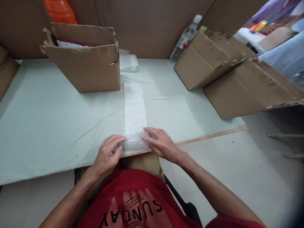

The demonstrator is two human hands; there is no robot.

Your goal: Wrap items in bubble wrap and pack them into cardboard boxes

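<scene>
A long strip of clear bubble wrap [134, 110] lies flat on the pale green table [47, 120], running away from me toward the open cardboard box. My left hand [108, 155] presses its fingertips on the strip's near left corner at the table edge. My right hand [160, 142] rests flat on the near right corner, fingers spread. Neither hand grips the strip; both hold it down.
An open cardboard box [87, 60] stands at the back left with an orange object [59, 11] behind it. Folded white wrap [128, 61] lies beside it. Flattened cardboard boxes [228, 72] lean at the right, a clear water bottle [186, 38] behind them. Cardboard walls surround the table.
</scene>
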